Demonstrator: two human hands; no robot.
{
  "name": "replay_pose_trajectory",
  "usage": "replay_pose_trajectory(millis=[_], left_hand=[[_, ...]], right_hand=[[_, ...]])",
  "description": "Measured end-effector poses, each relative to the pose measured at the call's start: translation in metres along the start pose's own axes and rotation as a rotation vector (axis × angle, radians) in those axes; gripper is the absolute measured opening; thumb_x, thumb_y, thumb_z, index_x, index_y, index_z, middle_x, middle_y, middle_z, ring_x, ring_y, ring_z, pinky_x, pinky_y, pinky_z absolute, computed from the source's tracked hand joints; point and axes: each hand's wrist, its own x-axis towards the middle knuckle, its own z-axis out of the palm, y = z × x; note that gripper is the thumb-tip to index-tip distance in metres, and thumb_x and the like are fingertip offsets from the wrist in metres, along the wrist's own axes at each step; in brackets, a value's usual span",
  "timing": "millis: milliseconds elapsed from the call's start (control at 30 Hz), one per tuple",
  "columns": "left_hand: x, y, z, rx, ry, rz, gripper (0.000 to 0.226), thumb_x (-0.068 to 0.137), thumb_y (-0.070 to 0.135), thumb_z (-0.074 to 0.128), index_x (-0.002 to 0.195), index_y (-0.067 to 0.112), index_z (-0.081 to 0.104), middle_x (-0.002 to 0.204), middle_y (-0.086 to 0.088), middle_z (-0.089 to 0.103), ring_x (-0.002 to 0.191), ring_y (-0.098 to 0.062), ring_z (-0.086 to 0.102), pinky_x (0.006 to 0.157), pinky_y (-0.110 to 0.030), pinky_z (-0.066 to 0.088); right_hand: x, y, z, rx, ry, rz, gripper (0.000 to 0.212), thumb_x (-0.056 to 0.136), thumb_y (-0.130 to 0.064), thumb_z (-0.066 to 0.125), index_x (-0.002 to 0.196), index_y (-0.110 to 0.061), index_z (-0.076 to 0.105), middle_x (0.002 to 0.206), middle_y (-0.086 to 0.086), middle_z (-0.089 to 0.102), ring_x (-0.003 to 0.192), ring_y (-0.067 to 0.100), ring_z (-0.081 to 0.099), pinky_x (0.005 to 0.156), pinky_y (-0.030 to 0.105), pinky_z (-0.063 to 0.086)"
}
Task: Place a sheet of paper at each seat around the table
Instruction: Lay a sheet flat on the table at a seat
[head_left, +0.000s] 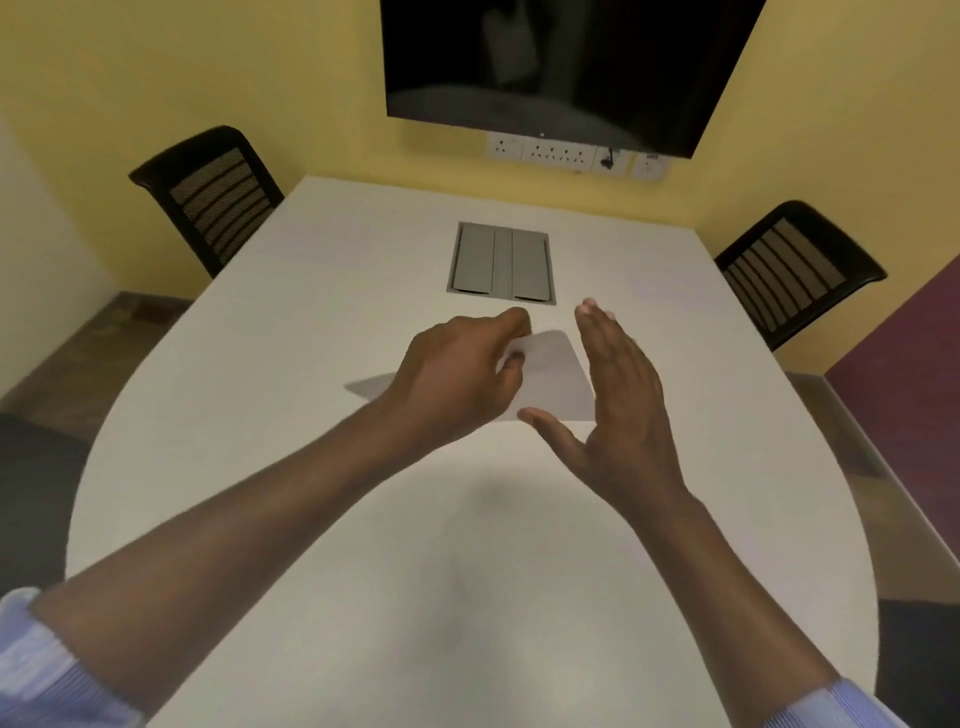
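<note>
A grey cable box (502, 264) is sunk into the white tabletop (322, 519) beyond the hands, its two flaps shut, so whatever it holds is hidden. Just nearer than it, over the middle of the tabletop, the left hand (457, 371) pinches a sheet of paper (553, 376) at its left edge, thumb under and curled fingers on top (the grip is partly hidden by the knuckles). The sheet looks lifted at that edge and casts a grey shadow to the left of the wrist; whether its far side touches the surface I cannot tell. The right hand (618, 395) stands on edge just right of the sheet, palm turned toward it, fingers straight and together, thumb spread out below the paper's near corner, gripping nothing. Both forearms reach in from rolled striped sleeves (47, 670). Two black chairs (213, 197) flank the far end, under a dark wall screen (561, 67).
</note>
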Motion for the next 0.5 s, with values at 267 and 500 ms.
replay_pose_trajectory(millis=[267,500], left_hand=[[-0.049,0.030,-0.098,-0.109,0.103,0.139,0.008,0.090,0.019,0.065,0.098,0.018,0.065,0.067,0.001,0.061,0.052,-0.010,0.045,0.053,-0.032,0.039],[-0.102,0.017,-0.152,-0.402,0.225,-0.053,0.008,0.089,0.029,0.064,0.092,0.022,0.068,0.085,0.003,0.071,0.080,-0.021,0.069,0.070,-0.046,0.056]], right_hand=[[-0.002,-0.051,-0.077,0.140,-0.086,0.140,0.012,0.088,-0.034,0.074,0.098,-0.027,0.073,0.087,-0.016,0.074,0.082,0.002,0.070,0.070,0.026,0.054],[-0.063,-0.027,-0.123,0.463,-0.153,0.369,0.007,0.090,-0.023,0.073,0.085,-0.027,0.074,0.086,-0.013,0.075,0.081,0.006,0.069,0.074,0.016,0.052]])
